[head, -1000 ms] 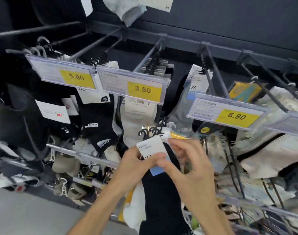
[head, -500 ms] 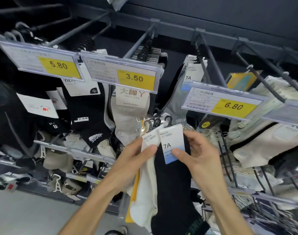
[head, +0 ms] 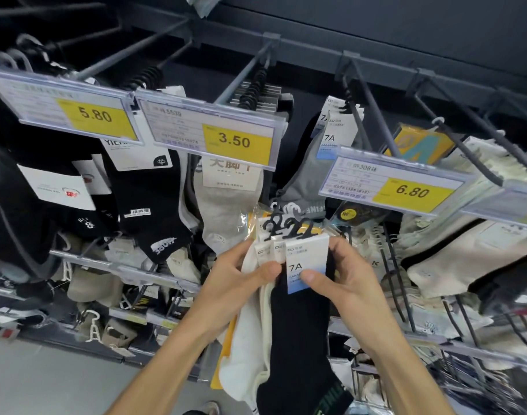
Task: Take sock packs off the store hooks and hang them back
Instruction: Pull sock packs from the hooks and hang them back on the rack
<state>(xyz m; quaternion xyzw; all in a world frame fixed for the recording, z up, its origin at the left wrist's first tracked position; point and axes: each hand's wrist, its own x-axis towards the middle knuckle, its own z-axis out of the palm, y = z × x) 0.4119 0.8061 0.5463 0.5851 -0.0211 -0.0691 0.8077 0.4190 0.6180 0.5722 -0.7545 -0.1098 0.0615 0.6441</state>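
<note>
Below and right of the 3.50 price tag [head: 235, 142], the left hand [head: 232, 280] grips a fanned bunch of sock packs [head: 298, 324] by their labels. The right hand [head: 349, 286] pinches the front "7A" label [head: 305, 256], its fingers hidden behind the black sock. The packs' hanger hooks [head: 289, 229] overlap too much to count, and farther back, right of that tag, a store hook [head: 376, 121] holds similar packs, partly covered.

Head view, close, upward at sock hooks [head: 247, 70]
</note>
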